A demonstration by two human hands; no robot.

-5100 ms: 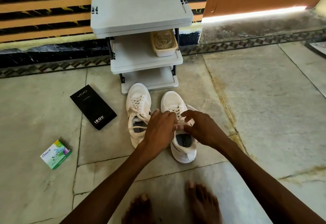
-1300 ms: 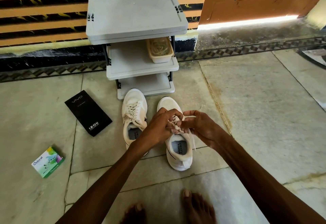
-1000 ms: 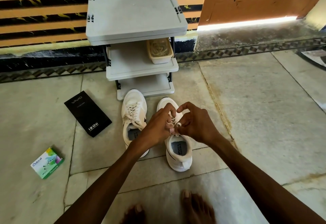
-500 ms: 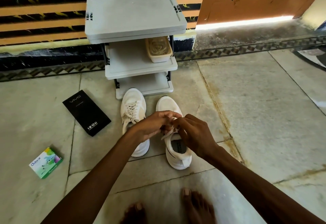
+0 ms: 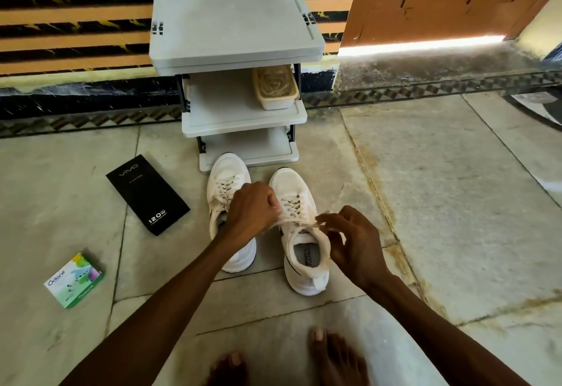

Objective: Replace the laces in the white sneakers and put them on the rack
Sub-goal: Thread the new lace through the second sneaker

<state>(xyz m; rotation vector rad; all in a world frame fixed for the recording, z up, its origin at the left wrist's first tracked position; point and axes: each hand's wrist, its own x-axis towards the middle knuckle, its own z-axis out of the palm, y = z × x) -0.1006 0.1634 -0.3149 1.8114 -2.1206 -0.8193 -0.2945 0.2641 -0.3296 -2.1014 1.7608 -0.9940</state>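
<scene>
Lacing looks threaded on both shoes: the left sneaker (image 5: 228, 185) and right sneaker (image 5: 292, 185) stand on the floor (image 5: 456, 203) just near of the rack (image 5: 225, 103). The left hand (image 5: 254, 209) fists one lace (image 5: 299, 223) end and the right hand (image 5: 349, 242) pinches the other. Tying and shelving remain.

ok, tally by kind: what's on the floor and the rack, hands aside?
white sneakers: 2
boxes, black and green: 2
tub: 1
rack: 1
Total: 6
</scene>
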